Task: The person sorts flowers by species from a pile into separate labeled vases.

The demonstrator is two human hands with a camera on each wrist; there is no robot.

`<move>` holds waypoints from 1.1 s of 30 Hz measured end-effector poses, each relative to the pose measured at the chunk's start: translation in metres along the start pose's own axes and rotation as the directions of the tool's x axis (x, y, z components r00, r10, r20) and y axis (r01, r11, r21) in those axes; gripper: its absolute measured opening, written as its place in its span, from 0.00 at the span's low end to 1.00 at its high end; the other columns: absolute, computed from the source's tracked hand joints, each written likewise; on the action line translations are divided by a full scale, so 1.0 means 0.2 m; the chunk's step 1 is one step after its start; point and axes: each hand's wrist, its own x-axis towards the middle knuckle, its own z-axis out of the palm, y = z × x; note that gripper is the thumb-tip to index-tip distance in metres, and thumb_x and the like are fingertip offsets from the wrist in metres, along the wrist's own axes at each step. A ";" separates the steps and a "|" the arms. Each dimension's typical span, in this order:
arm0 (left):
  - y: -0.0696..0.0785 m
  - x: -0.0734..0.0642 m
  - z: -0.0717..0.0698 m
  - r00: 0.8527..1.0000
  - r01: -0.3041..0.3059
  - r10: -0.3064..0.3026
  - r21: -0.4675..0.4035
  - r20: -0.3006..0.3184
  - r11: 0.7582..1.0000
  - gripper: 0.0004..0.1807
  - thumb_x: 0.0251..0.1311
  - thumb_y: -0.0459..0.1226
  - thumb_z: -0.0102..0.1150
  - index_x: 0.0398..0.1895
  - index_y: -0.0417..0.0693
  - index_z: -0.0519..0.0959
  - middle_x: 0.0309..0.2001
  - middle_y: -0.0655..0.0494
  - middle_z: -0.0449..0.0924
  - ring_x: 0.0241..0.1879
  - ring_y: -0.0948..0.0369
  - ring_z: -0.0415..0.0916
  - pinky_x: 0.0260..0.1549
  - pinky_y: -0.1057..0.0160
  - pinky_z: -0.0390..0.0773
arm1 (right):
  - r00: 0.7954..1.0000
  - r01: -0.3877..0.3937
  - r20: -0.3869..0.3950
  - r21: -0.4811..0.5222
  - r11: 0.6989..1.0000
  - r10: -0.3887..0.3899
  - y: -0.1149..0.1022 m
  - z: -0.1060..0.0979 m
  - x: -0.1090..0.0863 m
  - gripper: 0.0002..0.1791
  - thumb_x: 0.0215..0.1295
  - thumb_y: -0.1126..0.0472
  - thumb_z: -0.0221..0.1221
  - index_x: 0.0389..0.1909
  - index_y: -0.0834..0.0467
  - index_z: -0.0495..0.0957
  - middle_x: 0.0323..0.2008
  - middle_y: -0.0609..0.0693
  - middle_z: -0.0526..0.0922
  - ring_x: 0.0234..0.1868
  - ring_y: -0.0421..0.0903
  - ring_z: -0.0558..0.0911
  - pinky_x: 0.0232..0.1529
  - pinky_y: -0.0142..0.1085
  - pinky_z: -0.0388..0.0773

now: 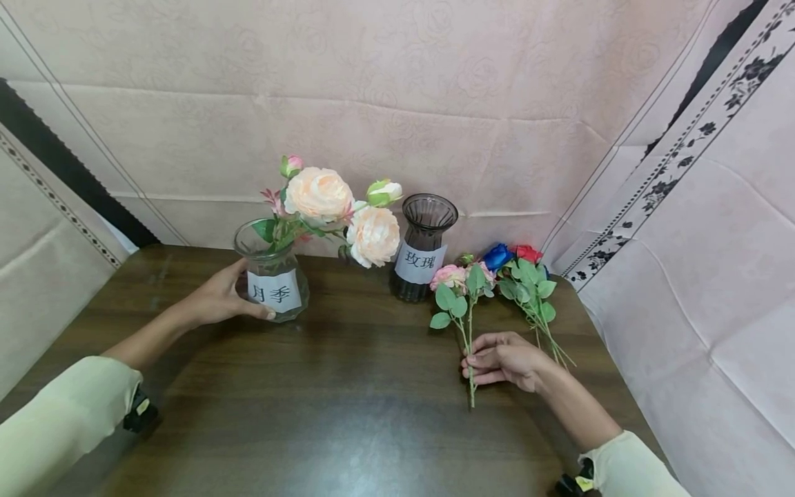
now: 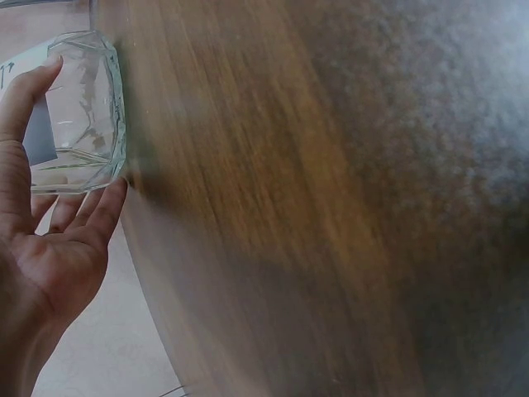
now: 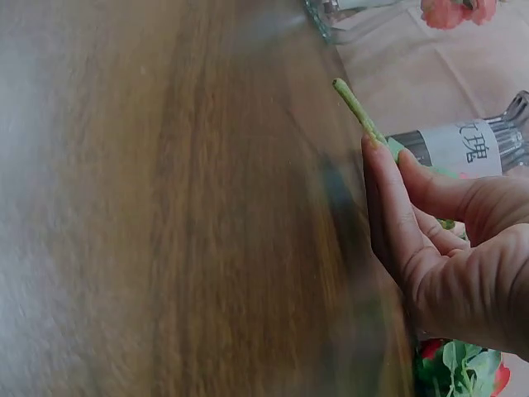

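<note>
My left hand [image 1: 217, 295] holds a clear glass vase [image 1: 292, 276] at the left, thumb on its front and fingers around the far side. A white paper label [image 1: 275, 291] with handwritten characters is stuck on it. Large cream-peach artificial flowers [image 1: 319, 195] with pink buds stand in this vase, leaning right. My right hand [image 1: 506, 360] pinches the green stem of a pink artificial rose [image 1: 450, 276] between thumb and fingertips. In the right wrist view the cut stem end [image 3: 354, 103] sticks out past the fingertips.
A dark grey glass vase [image 1: 424, 231] with a white label stands at the back middle. To the right lie a blue rose [image 1: 497, 257] and a red rose [image 1: 526, 253] with leafy stems. Patterned cloth [image 1: 397, 103] hangs behind the brown wooden table [image 1: 348, 393].
</note>
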 end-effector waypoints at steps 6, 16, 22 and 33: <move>0.01 0.00 0.00 1.000 -0.005 0.005 0.001 0.002 1.000 0.57 0.58 0.42 0.88 0.85 0.40 0.61 0.66 0.40 0.84 0.66 0.45 0.82 0.56 0.68 0.81 | 1.000 0.009 0.003 0.007 1.000 -0.009 0.00 0.02 -0.02 0.06 0.79 0.74 0.61 0.52 0.68 0.82 0.42 0.56 0.94 0.44 0.48 0.95 0.51 0.41 0.95; 0.02 0.00 -0.01 1.000 -0.013 0.013 -0.004 0.006 1.000 0.58 0.59 0.41 0.87 0.86 0.40 0.59 0.66 0.39 0.84 0.66 0.44 0.83 0.55 0.70 0.81 | 0.997 0.077 0.011 0.027 0.997 -0.077 -0.02 0.09 0.02 0.07 0.79 0.76 0.60 0.52 0.67 0.80 0.44 0.55 0.93 0.47 0.48 0.95 0.55 0.44 0.94; 0.01 0.00 0.00 1.000 -0.010 0.010 -0.014 0.006 1.000 0.57 0.59 0.40 0.87 0.85 0.39 0.60 0.66 0.39 0.84 0.66 0.44 0.82 0.55 0.71 0.82 | 0.989 0.150 -0.010 0.084 0.985 -0.150 -0.04 0.15 0.08 0.07 0.79 0.76 0.60 0.49 0.65 0.81 0.46 0.59 0.94 0.49 0.51 0.96 0.58 0.47 0.93; 0.01 0.00 0.00 1.000 -0.002 0.002 -0.012 0.004 1.000 0.58 0.59 0.41 0.88 0.85 0.40 0.60 0.67 0.39 0.84 0.67 0.43 0.82 0.56 0.72 0.81 | 0.956 0.291 -0.090 0.131 0.948 -0.281 -0.06 0.30 0.21 0.06 0.82 0.75 0.58 0.54 0.71 0.79 0.46 0.59 0.94 0.49 0.52 0.96 0.58 0.49 0.93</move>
